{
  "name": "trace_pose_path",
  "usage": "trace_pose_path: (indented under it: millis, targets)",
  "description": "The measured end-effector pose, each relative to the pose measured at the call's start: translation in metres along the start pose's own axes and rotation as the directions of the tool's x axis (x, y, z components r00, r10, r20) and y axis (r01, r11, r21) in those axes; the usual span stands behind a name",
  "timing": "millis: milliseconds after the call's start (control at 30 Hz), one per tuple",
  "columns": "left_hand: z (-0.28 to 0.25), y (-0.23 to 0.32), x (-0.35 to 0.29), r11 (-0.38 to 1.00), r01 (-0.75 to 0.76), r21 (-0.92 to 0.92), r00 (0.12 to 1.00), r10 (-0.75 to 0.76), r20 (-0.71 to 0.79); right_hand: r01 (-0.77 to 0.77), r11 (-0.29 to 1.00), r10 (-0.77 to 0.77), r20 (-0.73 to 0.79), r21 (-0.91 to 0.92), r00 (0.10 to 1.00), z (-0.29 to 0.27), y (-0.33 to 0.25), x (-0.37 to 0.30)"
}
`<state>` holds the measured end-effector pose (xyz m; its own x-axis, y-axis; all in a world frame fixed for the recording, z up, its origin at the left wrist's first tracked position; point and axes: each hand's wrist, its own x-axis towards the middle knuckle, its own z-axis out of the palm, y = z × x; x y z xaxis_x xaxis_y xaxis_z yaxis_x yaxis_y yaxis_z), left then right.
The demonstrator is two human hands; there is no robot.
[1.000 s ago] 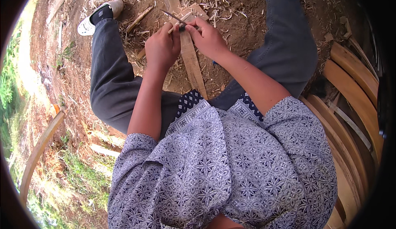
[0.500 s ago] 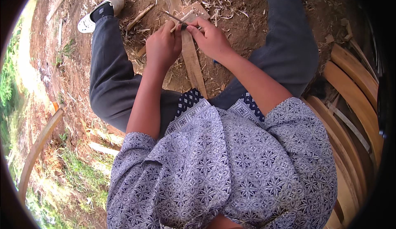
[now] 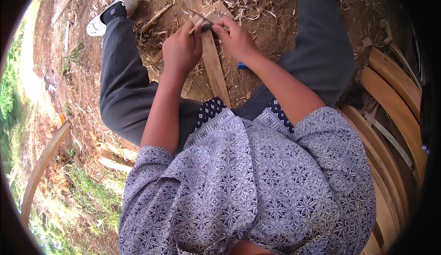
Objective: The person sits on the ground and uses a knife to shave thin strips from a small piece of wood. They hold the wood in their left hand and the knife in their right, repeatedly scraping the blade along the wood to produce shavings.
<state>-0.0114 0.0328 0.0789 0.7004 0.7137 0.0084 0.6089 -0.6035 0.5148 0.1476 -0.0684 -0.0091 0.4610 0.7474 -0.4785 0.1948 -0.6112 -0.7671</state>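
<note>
Head view: seated person whittling over dirt ground, left hand (image 3: 181,48) closed around a thin stick (image 3: 198,21), right hand (image 3: 234,36) gripping a small dark knife (image 3: 206,26) against it, both above a wooden plank (image 3: 216,66) running between the knees. Shavings (image 3: 239,0) lie beyond. Best done with short strokes away from the body, stick braced firmly, left fingers kept clear of the blade

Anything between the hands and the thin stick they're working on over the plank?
Nothing visible. The left hand and right hand both already grip the thin stick directly, above the wooden plank. Only wood shavings lie on the dirt around them.
</note>
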Motion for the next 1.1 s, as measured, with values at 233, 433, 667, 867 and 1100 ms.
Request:
trace_pose_path:
  millis: [233,433,667,867,1100]
  targets:
    - [-0.002,0.000,0.003,1.000,0.020,-0.012,1.000,-0.020,0.000,-0.062,0.998,0.061,0.044,0.021,0.997,0.000,-0.005,-0.006]
    - [0.001,0.005,0.003,1.000,0.030,-0.004,0.999,-0.029,0.017,-0.080,0.993,0.078,-0.025,-0.086,0.997,0.005,0.022,0.010]
    - [0.003,-0.006,-0.001,1.000,-0.005,0.012,1.000,0.005,0.007,0.008,0.984,-0.026,0.099,0.179,0.995,-0.010,-0.030,-0.032]
    - [0.002,-0.008,0.001,0.997,0.032,0.064,0.999,-0.032,-0.001,0.003,0.997,-0.008,0.062,0.076,0.998,-0.011,-0.015,-0.018]
    - [0.003,-0.005,-0.001,1.000,-0.002,0.012,1.000,0.002,-0.020,0.049,0.996,-0.056,0.110,0.072,0.992,-0.013,-0.034,-0.029]
